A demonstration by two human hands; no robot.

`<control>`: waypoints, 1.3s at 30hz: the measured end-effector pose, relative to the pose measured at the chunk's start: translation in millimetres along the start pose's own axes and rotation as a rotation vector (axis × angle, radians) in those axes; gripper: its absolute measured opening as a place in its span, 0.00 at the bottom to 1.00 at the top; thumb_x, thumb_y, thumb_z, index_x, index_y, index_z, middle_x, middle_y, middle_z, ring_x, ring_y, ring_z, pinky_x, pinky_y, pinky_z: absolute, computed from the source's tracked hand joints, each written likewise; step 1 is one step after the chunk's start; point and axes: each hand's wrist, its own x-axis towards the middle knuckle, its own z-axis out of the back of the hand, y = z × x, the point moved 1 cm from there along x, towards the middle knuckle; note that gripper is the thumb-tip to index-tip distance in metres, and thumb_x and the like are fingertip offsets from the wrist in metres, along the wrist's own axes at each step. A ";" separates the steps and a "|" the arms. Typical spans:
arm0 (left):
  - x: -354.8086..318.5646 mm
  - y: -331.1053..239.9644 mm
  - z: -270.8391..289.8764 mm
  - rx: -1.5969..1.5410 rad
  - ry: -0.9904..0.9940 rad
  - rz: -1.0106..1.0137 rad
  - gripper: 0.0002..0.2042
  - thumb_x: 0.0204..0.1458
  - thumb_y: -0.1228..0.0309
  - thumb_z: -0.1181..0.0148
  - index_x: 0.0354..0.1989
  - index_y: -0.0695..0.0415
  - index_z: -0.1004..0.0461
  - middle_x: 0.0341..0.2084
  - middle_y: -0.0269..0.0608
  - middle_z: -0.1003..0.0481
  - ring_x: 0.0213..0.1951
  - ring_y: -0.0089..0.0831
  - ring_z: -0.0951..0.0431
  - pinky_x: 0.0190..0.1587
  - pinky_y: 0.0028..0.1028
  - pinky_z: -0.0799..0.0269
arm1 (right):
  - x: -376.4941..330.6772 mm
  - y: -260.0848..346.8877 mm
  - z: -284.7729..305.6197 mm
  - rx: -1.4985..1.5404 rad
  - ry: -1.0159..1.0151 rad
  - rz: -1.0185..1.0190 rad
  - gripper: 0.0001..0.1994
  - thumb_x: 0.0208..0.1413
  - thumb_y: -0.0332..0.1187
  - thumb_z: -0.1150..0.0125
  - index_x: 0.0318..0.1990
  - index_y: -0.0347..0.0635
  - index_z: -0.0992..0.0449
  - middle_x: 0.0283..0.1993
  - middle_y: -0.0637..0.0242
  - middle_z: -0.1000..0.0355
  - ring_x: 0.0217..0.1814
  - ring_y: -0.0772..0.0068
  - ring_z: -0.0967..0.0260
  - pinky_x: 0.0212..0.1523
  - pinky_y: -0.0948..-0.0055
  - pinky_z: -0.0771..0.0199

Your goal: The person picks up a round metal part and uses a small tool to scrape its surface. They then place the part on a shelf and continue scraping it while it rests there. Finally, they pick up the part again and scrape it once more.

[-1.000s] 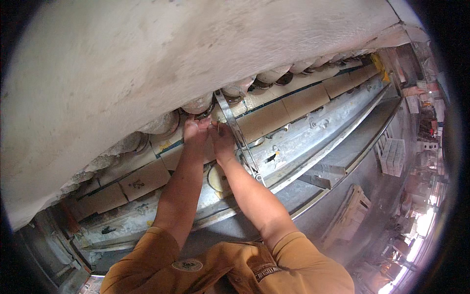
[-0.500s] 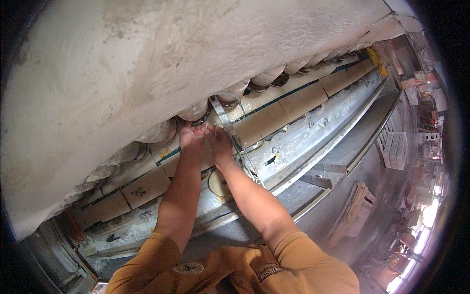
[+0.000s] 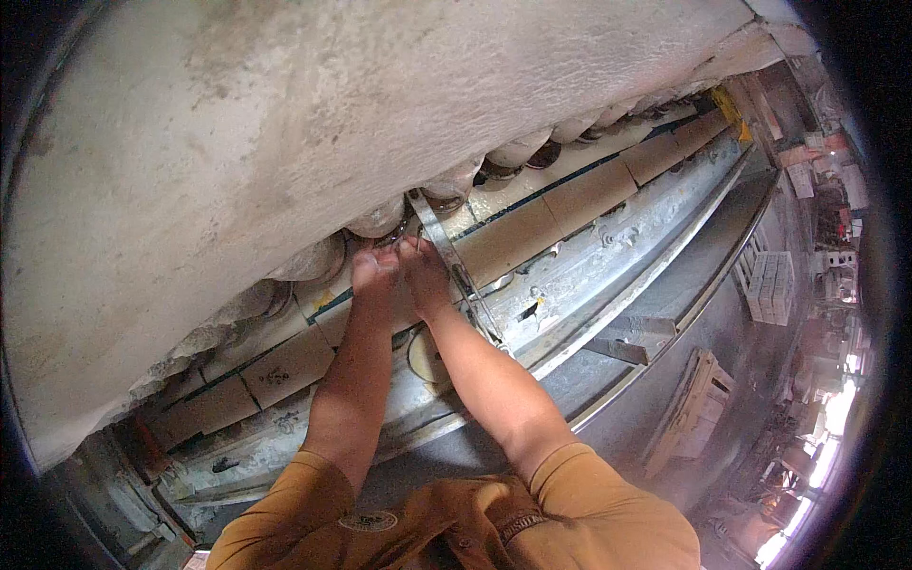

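Note:
Side by side, my left hand (image 3: 376, 270) and my right hand (image 3: 422, 271) reach in under the overhanging machine body. Their fingers are curled at the lower edge of a round, grime-coated head (image 3: 378, 218). Whatever lies between the fingers is too small or hidden to make out. Just right of my right hand, a flat metal bar (image 3: 439, 237) slants down from the row of heads across the rail. Beneath my hands runs a line of brownish tiles (image 3: 513, 235) laid end to end.
A large pale, stained housing (image 3: 285, 114) hangs over the work. A dirty metal rail (image 3: 570, 261) curves along the near side of the tiles. To the right, a stack of white blocks (image 3: 768, 285) and a pale panel (image 3: 692, 404) stand on the grey floor.
Both hands stay at the same round head with only slight finger movement. My left hand's fingers have drawn in a little toward the right hand.

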 end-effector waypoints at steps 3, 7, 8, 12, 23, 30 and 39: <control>-11.9 -1.7 -16.0 0.029 0.053 -0.058 0.19 0.58 0.64 0.59 0.51 0.67 0.37 0.44 0.58 0.29 0.44 0.53 0.29 0.49 0.48 0.31 | 12.4 -14.2 -1.2 0.103 0.017 -0.043 0.14 0.57 0.40 0.49 0.45 0.42 0.27 0.35 0.74 0.30 0.35 0.82 0.38 0.37 0.80 0.39; -8.4 -2.4 -15.2 -0.003 0.188 -0.040 0.20 0.58 0.63 0.59 0.52 0.67 0.36 0.42 0.59 0.29 0.44 0.52 0.28 0.49 0.47 0.32 | 35.3 -32.9 -0.7 0.143 0.065 0.030 0.09 0.58 0.38 0.49 0.39 0.45 0.27 0.31 0.77 0.33 0.32 0.84 0.40 0.33 0.81 0.40; -4.8 -1.6 -13.2 -0.014 0.147 -0.053 0.20 0.58 0.63 0.59 0.51 0.67 0.35 0.42 0.59 0.28 0.44 0.52 0.28 0.50 0.47 0.32 | 39.6 -33.5 0.3 0.164 0.092 0.006 0.09 0.58 0.38 0.49 0.38 0.46 0.27 0.30 0.77 0.33 0.32 0.84 0.40 0.33 0.81 0.40; 13.2 -8.8 13.1 -0.007 0.141 -0.039 0.21 0.59 0.62 0.58 0.50 0.68 0.34 0.43 0.59 0.28 0.44 0.51 0.28 0.51 0.44 0.32 | 41.1 -30.0 -9.7 0.199 0.147 0.025 0.09 0.57 0.38 0.48 0.35 0.44 0.28 0.31 0.76 0.32 0.33 0.83 0.38 0.35 0.80 0.37; -29.3 4.7 -44.4 0.093 -0.023 -0.047 0.18 0.58 0.65 0.54 0.52 0.66 0.35 0.49 0.53 0.31 0.50 0.46 0.30 0.55 0.41 0.34 | 49.2 -31.0 -3.0 -0.047 -0.027 0.160 0.12 0.56 0.39 0.46 0.36 0.39 0.28 0.31 0.64 0.29 0.34 0.75 0.32 0.38 0.74 0.32; 17.7 -21.5 25.6 -0.583 0.213 0.512 0.17 0.58 0.66 0.54 0.50 0.66 0.35 0.48 0.50 0.31 0.50 0.45 0.30 0.55 0.40 0.34 | 34.5 -15.0 -17.0 -0.238 -0.027 0.130 0.20 0.57 0.45 0.49 0.43 0.34 0.29 0.37 0.56 0.28 0.42 0.62 0.31 0.48 0.67 0.34; 23.9 -27.8 30.3 -0.010 0.119 0.040 0.15 0.58 0.66 0.55 0.47 0.65 0.33 0.45 0.50 0.29 0.47 0.42 0.30 0.53 0.39 0.34 | 59.7 -77.9 -2.0 -0.141 0.199 0.362 0.23 0.58 0.44 0.50 0.54 0.36 0.34 0.56 0.52 0.36 0.59 0.59 0.39 0.60 0.69 0.43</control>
